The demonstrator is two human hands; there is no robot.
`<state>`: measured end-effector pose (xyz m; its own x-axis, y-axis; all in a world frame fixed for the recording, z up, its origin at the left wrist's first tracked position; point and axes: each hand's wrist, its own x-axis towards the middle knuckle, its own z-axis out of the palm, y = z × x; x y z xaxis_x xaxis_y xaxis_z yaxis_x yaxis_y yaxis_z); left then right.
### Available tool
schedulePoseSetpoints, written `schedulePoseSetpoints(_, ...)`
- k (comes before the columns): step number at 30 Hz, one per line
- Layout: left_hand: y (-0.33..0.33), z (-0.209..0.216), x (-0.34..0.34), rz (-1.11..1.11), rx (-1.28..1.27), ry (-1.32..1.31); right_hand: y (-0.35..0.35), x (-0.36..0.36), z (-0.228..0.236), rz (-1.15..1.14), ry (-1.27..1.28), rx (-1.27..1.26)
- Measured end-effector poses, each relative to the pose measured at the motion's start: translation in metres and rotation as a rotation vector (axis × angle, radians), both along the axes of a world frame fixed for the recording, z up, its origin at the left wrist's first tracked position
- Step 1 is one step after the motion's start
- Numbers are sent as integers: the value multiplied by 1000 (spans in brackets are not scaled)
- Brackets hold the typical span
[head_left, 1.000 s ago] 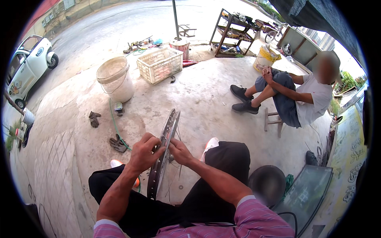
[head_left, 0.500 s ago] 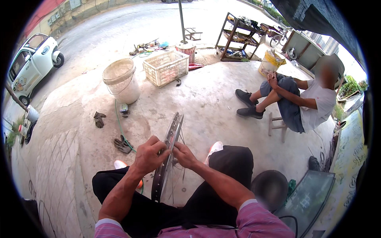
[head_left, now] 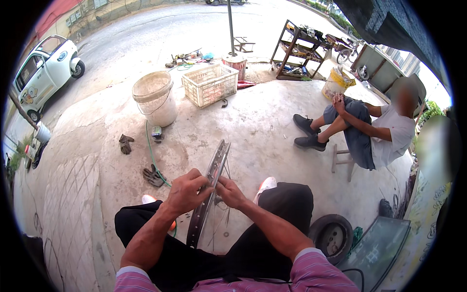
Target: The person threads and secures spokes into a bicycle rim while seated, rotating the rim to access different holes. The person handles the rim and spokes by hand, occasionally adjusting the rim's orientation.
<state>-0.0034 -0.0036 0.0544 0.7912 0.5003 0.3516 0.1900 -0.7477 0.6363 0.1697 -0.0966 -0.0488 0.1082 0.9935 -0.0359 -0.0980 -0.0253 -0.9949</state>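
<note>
A bare metal wheel rim (head_left: 195,225) stands tilted on edge between my knees, its row of holes facing left. Thin loose spokes (head_left: 215,225) run down from its right side. My left hand (head_left: 187,191) is closed in a pinch against the rim's outer face; whatever is between its fingertips is hidden. On the opposite side, my right hand (head_left: 230,191) grips the rim with bent fingers, close to the spokes. The two hands nearly meet across the rim.
Dark gloves (head_left: 153,176) and a green hose (head_left: 150,146) lie left of the rim. Beyond are a white bucket (head_left: 156,104), a plastic crate (head_left: 210,86) and a tool rack (head_left: 300,51). A seated person (head_left: 369,121) is at right, above a tyre (head_left: 332,238) and glass panel (head_left: 377,248).
The view has shifted slightly, moving the surroundings rightward. My left fingers have moved a little at the rim, while both hands stay there. A blurred rounded shape now shows at the right edge.
</note>
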Motion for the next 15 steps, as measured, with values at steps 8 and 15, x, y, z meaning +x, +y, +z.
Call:
schedulePoseSetpoints(8, -1, -8, -2, 4, 19, -22, -1, 4, -3, 33, 12, -38)
schedulePoseSetpoints(15, -1, 6, -6, -85, 12, -18, -2, 1, 5, 52, -66, -24)
